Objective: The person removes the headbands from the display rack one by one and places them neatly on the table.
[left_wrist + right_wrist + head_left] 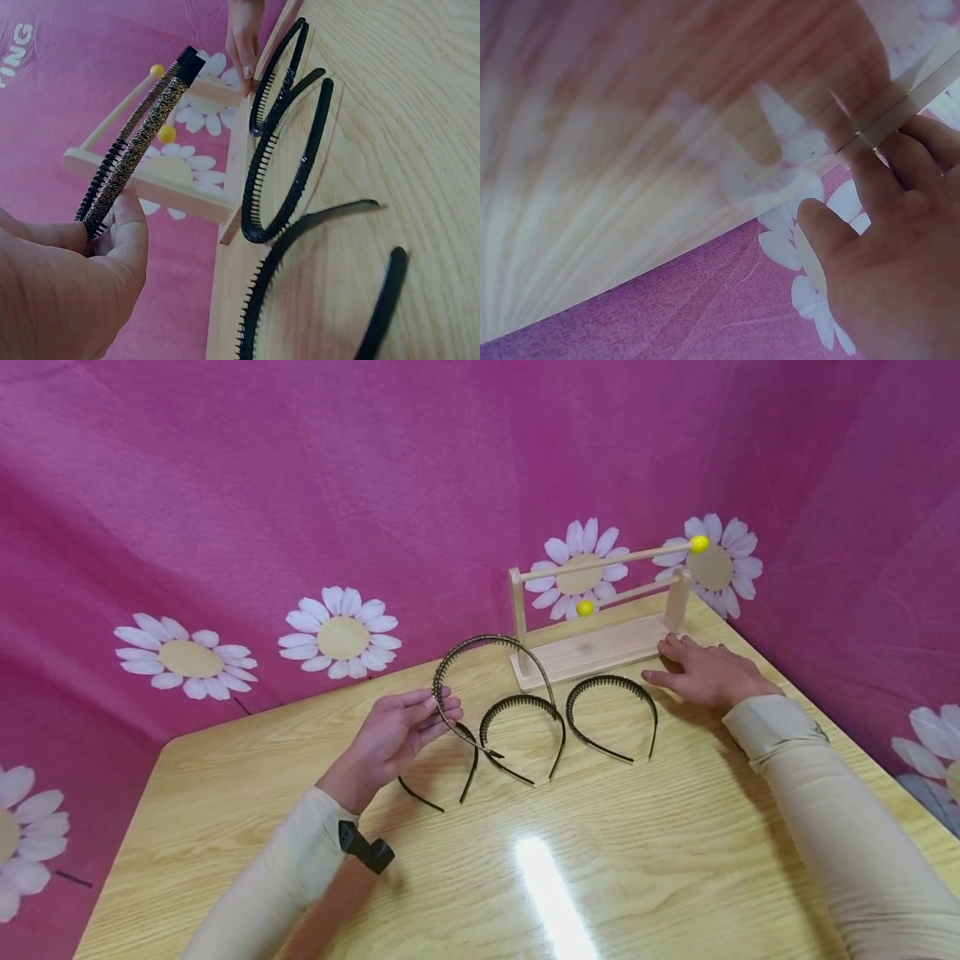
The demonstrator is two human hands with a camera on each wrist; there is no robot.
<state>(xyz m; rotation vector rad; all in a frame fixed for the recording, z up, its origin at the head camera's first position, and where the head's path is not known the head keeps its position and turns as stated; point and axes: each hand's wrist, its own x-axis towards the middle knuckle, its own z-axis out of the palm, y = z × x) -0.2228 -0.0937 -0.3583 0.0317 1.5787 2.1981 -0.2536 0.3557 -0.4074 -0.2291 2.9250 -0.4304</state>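
Observation:
My left hand point(384, 739) pinches a toothed headband point(491, 637) between thumb and fingers, raised above the table. In the left wrist view the held headband's outer face point(142, 139) shows speckled gold and black, its ends pointing away from the hand. Below and beside it, three black toothed headbands stand in a row: a left one point(472, 774) partly hidden by the hand, a middle one point(522, 700) and a right one point(611, 679). My right hand point(708, 672) rests with extended fingers at the right end of a wooden stand point(600, 650).
The stand has two horizontal rods; a yellow ball point(699, 544) tips the upper one, another yellow ball point(585, 607) the lower. Behind the wooden table point(247, 827) hangs a pink cloth point(420, 485) with white daisies. A black wrist mount point(365, 847) sits on the left sleeve.

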